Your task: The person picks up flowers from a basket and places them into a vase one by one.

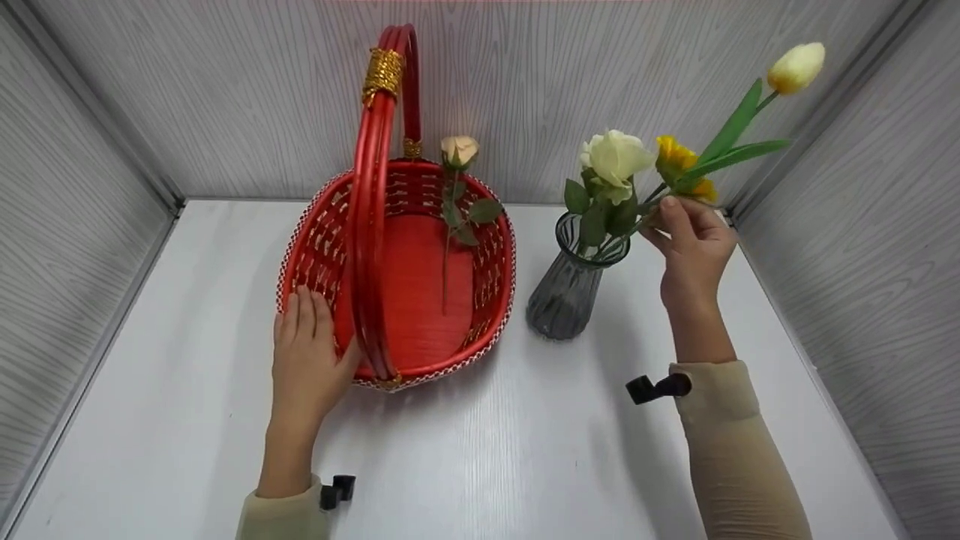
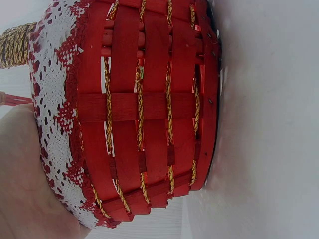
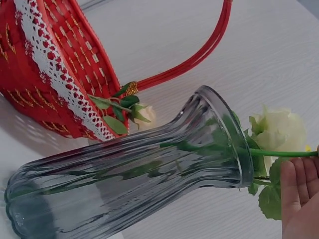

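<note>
My right hand (image 1: 697, 251) pinches the green stem of a white-and-yellow tulip (image 1: 796, 69), whose bloom leans up to the right. In the right wrist view the stem (image 3: 284, 153) runs through the mouth of the grey ribbed glass vase (image 3: 114, 179). A cream rose (image 1: 616, 159) stands in the vase, and yellow flowers (image 1: 676, 157) show close above the right fingers. My left hand (image 1: 307, 367) rests on the left front rim of the red woven basket (image 1: 495, 330), fingers straight over the edge. The left wrist view shows its palm against the lace trim (image 2: 55, 99).
A peach rose (image 1: 459, 152) leans inside the basket against its back right wall. The tall red handle (image 1: 367, 225) with gold binding arches over the basket. Grey wood-grain panels (image 1: 247, 97) enclose the white table (image 1: 480, 465) at the back and sides.
</note>
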`<state>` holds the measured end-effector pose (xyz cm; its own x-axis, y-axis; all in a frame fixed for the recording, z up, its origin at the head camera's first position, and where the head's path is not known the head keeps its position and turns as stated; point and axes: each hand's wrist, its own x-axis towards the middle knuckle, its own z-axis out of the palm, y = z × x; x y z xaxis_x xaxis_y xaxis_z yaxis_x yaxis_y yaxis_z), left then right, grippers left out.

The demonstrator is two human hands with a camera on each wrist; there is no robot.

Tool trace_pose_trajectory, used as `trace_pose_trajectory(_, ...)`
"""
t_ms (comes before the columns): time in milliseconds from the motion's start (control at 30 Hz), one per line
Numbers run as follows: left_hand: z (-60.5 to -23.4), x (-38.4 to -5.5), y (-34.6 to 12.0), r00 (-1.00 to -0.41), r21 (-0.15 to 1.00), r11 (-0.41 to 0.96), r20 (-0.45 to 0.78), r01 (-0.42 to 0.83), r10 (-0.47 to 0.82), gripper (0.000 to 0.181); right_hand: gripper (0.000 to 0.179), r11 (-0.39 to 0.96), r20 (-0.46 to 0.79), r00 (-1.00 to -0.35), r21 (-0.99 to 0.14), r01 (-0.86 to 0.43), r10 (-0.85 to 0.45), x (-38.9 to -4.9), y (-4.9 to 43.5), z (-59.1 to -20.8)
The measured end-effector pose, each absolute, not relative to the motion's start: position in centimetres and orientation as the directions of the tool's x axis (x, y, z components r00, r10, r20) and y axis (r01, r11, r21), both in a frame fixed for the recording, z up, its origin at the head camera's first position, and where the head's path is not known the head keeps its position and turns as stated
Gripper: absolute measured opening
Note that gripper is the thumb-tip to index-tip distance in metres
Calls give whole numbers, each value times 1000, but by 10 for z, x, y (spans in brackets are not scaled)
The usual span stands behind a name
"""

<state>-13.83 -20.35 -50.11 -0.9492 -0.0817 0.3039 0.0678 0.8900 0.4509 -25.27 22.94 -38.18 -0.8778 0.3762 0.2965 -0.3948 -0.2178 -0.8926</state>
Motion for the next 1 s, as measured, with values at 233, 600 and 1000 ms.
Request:
trace_pose_trajectory(233,-502,-139,-203,-942,454,888,325,76,-86,79,23,-141,349,-891,-905,-401,291,-255,224,-389)
trace_pose_trajectory(600,-501,-140,-203,-948,452,889,308,73,-78,80,23,-128,237,-955,-957,-261,177,-253,227,-390)
trace_pose_trajectory(1000,-501,-138,-203,-953,449,891,292,62,-82,81,16,-73,103,-993,-992,-108,62,-252,235,-379)
